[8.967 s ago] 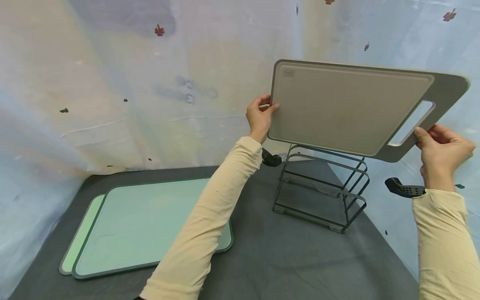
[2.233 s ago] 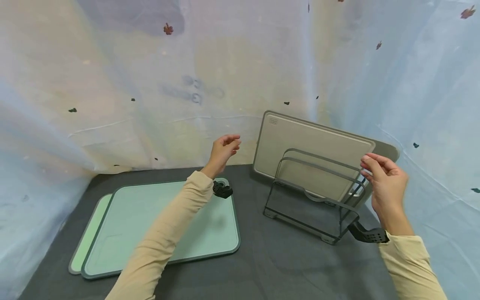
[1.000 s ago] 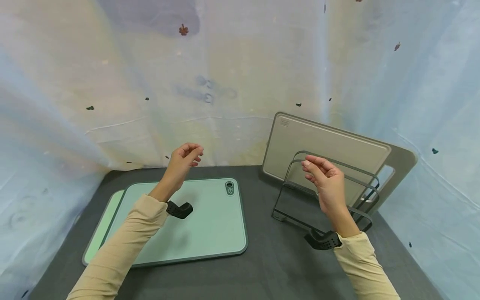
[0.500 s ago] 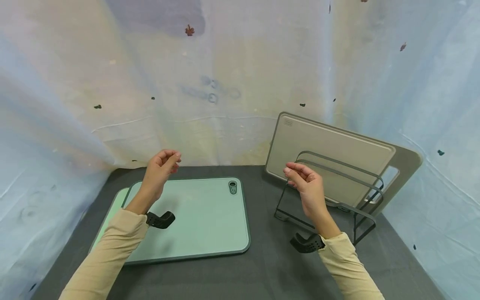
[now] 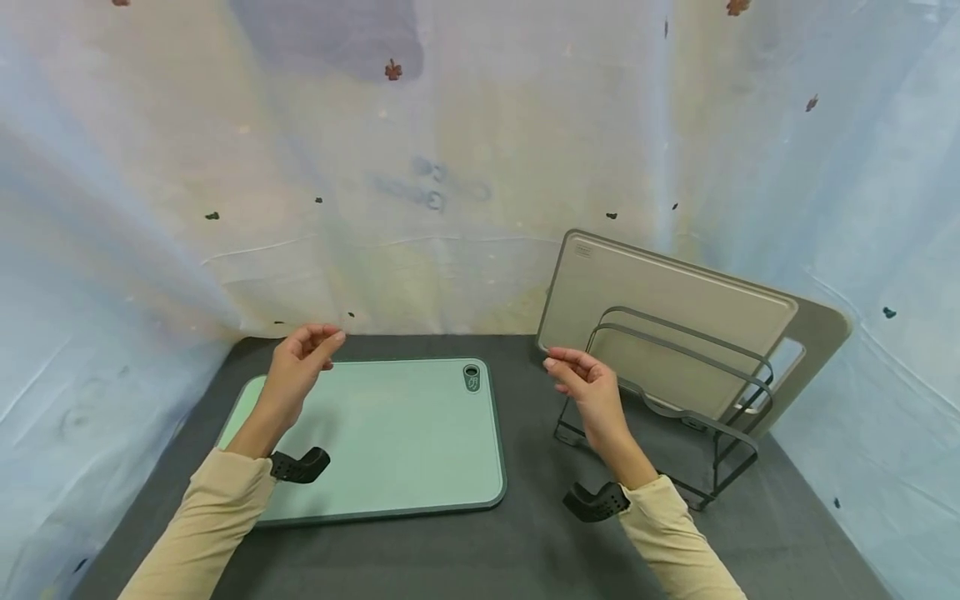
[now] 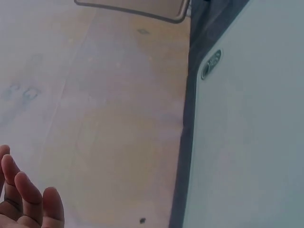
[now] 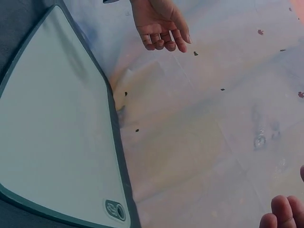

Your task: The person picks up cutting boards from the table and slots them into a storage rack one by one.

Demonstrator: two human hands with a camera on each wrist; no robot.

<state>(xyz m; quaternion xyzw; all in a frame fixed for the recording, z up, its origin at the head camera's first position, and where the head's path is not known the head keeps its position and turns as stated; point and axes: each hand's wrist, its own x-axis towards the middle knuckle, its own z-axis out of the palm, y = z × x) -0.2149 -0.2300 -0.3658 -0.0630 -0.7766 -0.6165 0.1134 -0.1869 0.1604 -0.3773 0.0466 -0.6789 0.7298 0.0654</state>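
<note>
My left hand [image 5: 291,375], fingers loosely bent and holding nothing, hovers above the far left part of a mint-green cutting board [image 5: 397,437]. That board lies flat with a dark rim and a small hole in its far right corner. A sliver of a lighter green board [image 5: 246,398] shows at its left edge, mostly hidden. My right hand [image 5: 594,400], also holding nothing, hangs in front of the left end of a dark wire rack [image 5: 678,415]. A beige cutting board [image 5: 667,292] stands on its long edge at the rack's rear, leaning back, its handle slot to the right.
A dark grey cloth covers the table [image 5: 420,562]. Close behind it hangs a pale patterned sheet [image 5: 480,167], which also closes off the left and right sides. Black camera mounts [image 5: 300,465] sit on both wrists.
Both hands held the beige board above the rack earlier; it now stands at the rack, let go. The hands have since moved left and nearer, the left one over the green boards.
</note>
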